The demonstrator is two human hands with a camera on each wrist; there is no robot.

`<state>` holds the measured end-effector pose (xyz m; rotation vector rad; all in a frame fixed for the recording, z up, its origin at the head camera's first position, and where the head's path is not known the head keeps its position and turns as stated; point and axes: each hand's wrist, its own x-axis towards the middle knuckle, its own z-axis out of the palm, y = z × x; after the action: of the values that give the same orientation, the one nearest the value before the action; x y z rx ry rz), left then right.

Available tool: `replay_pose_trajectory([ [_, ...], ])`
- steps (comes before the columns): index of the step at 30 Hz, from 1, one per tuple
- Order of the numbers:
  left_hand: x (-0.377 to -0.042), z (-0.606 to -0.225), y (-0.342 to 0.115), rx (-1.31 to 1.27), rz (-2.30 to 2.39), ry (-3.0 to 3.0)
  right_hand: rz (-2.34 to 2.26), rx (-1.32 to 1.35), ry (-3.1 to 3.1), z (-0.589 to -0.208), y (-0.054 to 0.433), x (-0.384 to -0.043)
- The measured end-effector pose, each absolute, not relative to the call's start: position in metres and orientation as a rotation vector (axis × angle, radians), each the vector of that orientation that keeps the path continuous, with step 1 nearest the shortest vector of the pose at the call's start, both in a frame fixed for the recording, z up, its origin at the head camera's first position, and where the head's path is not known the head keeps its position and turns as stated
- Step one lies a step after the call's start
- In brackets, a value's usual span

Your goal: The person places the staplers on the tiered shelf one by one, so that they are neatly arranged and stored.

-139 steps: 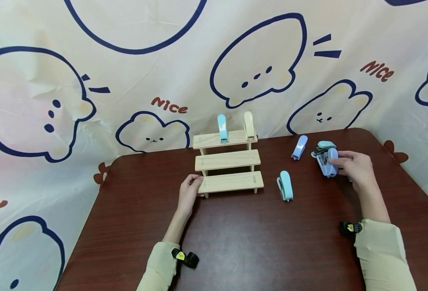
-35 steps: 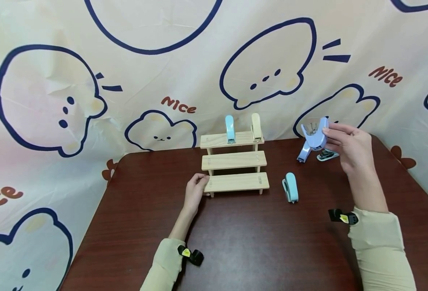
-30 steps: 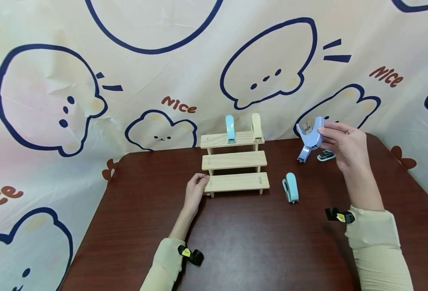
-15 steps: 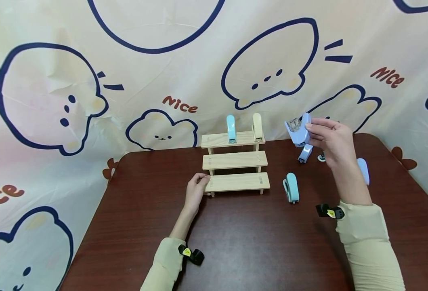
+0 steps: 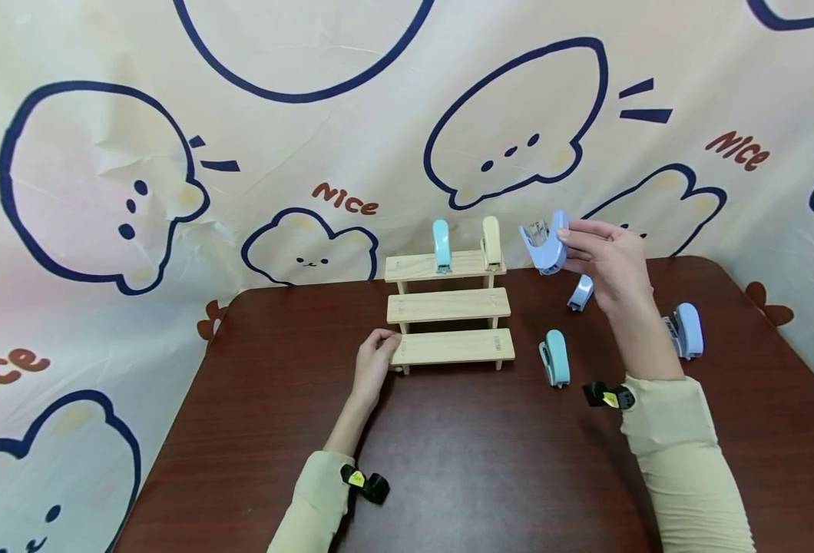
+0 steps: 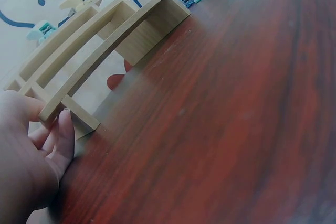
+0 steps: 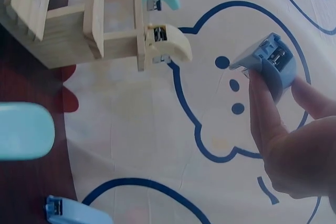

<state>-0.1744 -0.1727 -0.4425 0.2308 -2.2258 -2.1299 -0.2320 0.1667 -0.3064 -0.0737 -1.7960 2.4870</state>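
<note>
My left hand point(image 5: 374, 361) grips the left end of the lowest step of a three-tier wooden stand point(image 5: 451, 347); in the left wrist view the fingers point(image 6: 64, 135) curl under the board. Held up in the air, a periwinkle-blue stapler point(image 5: 548, 247) is pinched between the thumb and fingers of my right hand point(image 5: 607, 257), right of the stand's top step. Its two arms are spread apart in a V. On the top step stand a light-blue stapler point(image 5: 441, 246) and a cream stapler point(image 5: 491, 242), side by side.
A mint stapler point(image 5: 555, 359) lies on the dark wooden table point(image 5: 462, 461) right of the stand. Behind the right hand is a small blue stapler point(image 5: 580, 293); another periwinkle stapler point(image 5: 687, 330) lies right of the forearm. A patterned cloth point(image 5: 296, 138) hangs behind the table.
My right hand has picked up the periwinkle stapler from the table's right side and carried it up and left toward the stand. The left hand keeps its grip on the stand.
</note>
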Motion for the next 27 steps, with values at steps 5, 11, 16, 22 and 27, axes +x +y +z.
replay_pose_trajectory([
  [5,-0.174,-0.441,-0.173,0.235,-2.131,-2.22,2.421,-0.088,-1.844,-0.302,0.153,-0.235],
  [11,-0.174,-0.441,-0.173,0.232,-2.131,-2.221,2.373,-0.102,-1.892,-0.297,0.135,-0.238],
  [16,-0.174,-0.441,-0.173,0.23,-2.134,-2.218,2.389,-0.097,-1.876,-0.296,0.118,-0.242],
  [22,-0.172,-0.438,-0.172,0.232,-2.125,-2.221,2.418,-0.088,-1.869,-0.294,0.096,-0.246],
  [27,-0.171,-0.437,-0.173,0.229,-2.113,-2.244,2.432,-0.035,-1.868,-0.293,0.078,-0.249],
])
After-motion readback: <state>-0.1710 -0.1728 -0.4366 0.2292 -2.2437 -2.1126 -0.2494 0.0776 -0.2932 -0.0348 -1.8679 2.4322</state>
